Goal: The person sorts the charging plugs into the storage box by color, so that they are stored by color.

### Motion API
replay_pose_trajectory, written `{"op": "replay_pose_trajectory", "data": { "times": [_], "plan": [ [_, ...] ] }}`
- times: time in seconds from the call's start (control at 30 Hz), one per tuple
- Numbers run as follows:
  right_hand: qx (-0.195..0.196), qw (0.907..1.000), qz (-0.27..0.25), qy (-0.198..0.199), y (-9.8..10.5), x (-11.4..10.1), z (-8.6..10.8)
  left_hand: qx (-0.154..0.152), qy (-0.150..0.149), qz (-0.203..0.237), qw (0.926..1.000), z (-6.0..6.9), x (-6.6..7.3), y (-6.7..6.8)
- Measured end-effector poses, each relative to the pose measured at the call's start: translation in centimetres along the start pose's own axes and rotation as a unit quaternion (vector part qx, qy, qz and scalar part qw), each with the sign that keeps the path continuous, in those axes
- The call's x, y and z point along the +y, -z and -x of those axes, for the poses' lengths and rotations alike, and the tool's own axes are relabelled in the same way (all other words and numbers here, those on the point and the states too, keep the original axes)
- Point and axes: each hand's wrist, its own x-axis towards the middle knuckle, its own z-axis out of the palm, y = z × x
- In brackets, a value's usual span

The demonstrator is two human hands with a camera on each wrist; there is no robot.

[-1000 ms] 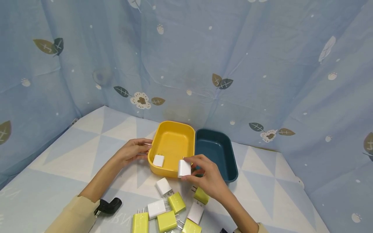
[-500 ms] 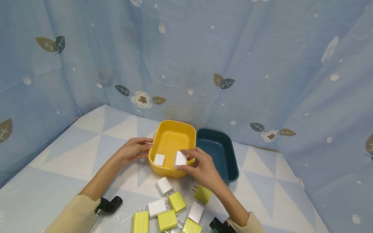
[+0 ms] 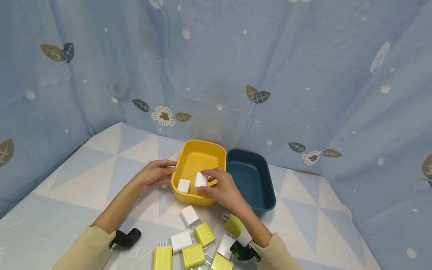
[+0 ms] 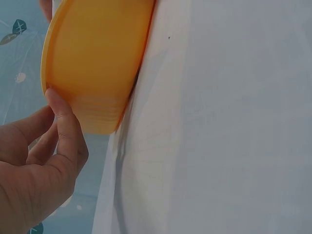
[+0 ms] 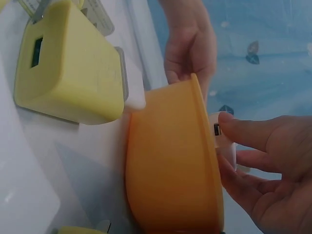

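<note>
left hand (image 3: 154, 173) loosely touching yellow box (image 3: 202, 155) | right hand (image 3: 223, 186) pinching white charger (image 3: 200, 180) over it

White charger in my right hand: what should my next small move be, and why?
I'd probably lower the white charger into the yellow bin and release it: the right hand holds it over the opening, and another white charger already lies inside.
</note>
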Motion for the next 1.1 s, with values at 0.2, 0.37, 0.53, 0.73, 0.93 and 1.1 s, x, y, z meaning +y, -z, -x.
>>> {"op": "replay_pose_trajectory", "data": {
  "times": [0.2, 0.37, 0.53, 0.73, 0.93, 1.1],
  "plan": [
    [-0.023, 0.9995, 0.023, -0.006, -0.8, 0.2, -1.1, 0.000, 0.000, 0.003, 1.0000, 0.0, -0.1, 0.2],
    [-0.044, 0.9980, 0.045, -0.007, -1.5, 0.1, -2.0, 0.006, 0.002, 0.001, 1.0000, 0.2, -0.1, 0.2],
    [-0.053, 0.9954, 0.078, -0.018, -2.1, 0.3, -2.3, 0.006, -0.002, -0.002, 1.0000, 0.1, 0.0, 0.0],
    [-0.057, 0.9932, 0.097, -0.029, -2.5, 0.4, -2.5, 0.006, -0.002, -0.002, 1.0000, 0.1, 0.0, -0.1],
    [-0.063, 0.9916, 0.107, -0.036, -2.6, 0.1, -2.8, 0.005, -0.004, 0.002, 1.0000, 0.1, 0.0, 0.0],
    [-0.074, 0.9890, 0.121, -0.043, -2.7, 0.0, -2.9, -0.001, -0.005, 0.006, 1.0000, 0.0, 0.0, -0.1]
  ]
}}
